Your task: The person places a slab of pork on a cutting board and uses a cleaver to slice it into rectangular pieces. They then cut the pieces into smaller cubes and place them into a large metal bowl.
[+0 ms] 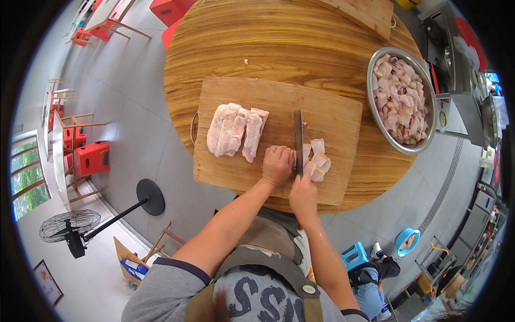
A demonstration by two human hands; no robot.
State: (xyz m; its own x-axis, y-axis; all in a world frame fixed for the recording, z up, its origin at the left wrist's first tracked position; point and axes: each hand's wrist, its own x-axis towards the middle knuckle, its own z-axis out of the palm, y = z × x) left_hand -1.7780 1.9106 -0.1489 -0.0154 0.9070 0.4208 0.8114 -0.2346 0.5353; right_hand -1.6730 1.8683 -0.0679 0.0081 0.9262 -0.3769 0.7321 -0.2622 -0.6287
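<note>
A wooden cutting board (229, 90) lies on the round wood-grain table (257, 36). My right hand (304, 197) grips a cleaver (298, 139), its blade upright with the edge down towards the board. Curled fingers of my left hand (278, 163) sit just left of the blade, holding down a meat piece mostly hidden beneath them. Right of the blade lie several cut chunks of pale, skin-on meat (319, 159). Thick raw strips (228, 129), apparently pork, rest side by side on the board's left part, with one strip (255, 131) slightly apart.
A steel basin (372, 100) heaped with cut meat (402, 102) stands at the table's right edge. Another wooden board (362, 16) lies at the far side. Red stools (92, 158) and a black standing fan (151, 197) are leftward. Someone (368, 290) sits low behind, right, near a blue basin (407, 241).
</note>
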